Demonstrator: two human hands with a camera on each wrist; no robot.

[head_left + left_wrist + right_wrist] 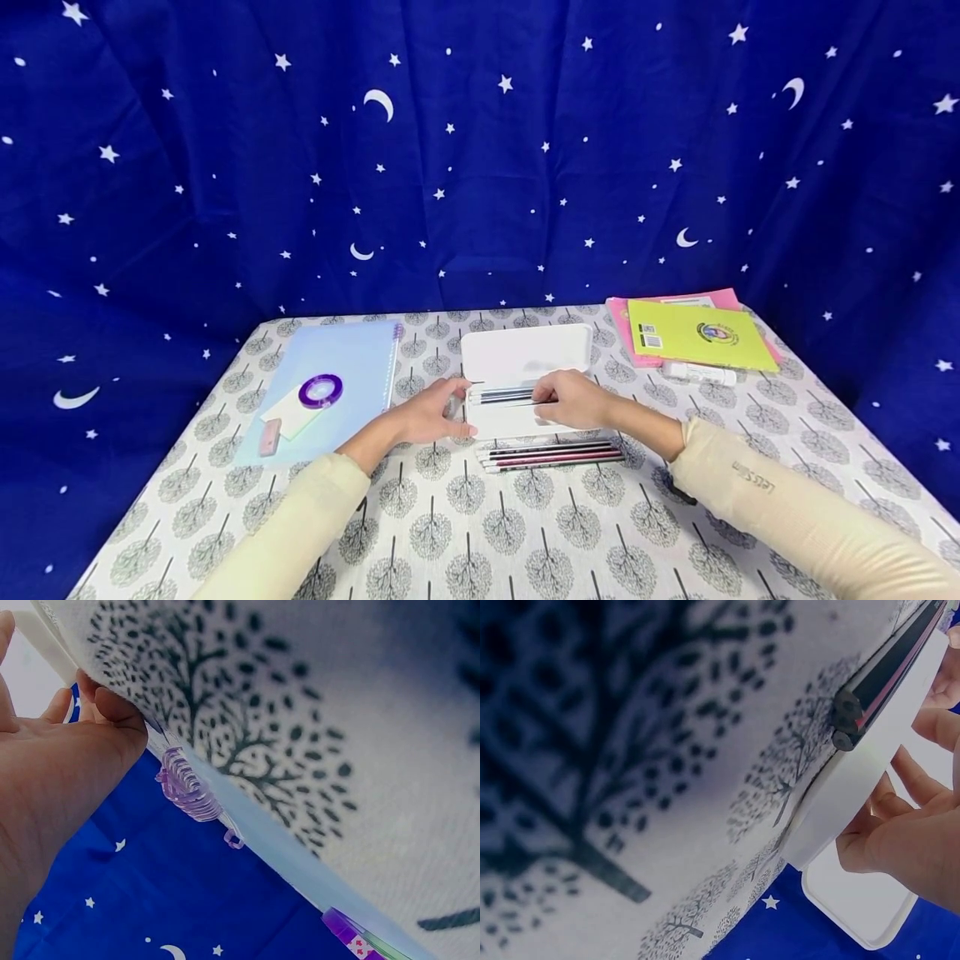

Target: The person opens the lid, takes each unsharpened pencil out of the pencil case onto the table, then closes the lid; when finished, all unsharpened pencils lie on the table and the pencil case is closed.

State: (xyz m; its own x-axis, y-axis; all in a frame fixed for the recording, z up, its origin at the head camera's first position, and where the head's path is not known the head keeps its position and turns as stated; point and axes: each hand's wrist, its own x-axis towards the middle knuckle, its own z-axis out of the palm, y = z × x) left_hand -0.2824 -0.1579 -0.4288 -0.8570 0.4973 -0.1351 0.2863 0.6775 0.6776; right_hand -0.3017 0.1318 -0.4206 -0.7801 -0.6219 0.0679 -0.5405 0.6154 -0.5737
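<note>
A white pencil case point(527, 350) lies with its lid folded back, several dark pencils point(498, 396) inside its base. My left hand point(431, 414) holds the case's left end, thumb at the near corner and fingers at the far one. Reaching into the base from the right, my right hand point(573, 400) pinches the pencils at their right ends; its fingertips are partly hidden. A row of several black and red pencils point(555, 456) lies on the cloth along the case's near side. The right wrist view shows this row's ends beside the case wall point(832, 806).
At left, a light-blue spiral notebook point(341, 346) carries a purple tape roll point(303, 392), a pale notepad point(281, 410) and a pink eraser point(270, 437). At far right lie a yellow-green booklet point(675, 321), pink booklets point(621, 321) and a white tube point(697, 373). A starry blue curtain point(480, 208) hangs behind.
</note>
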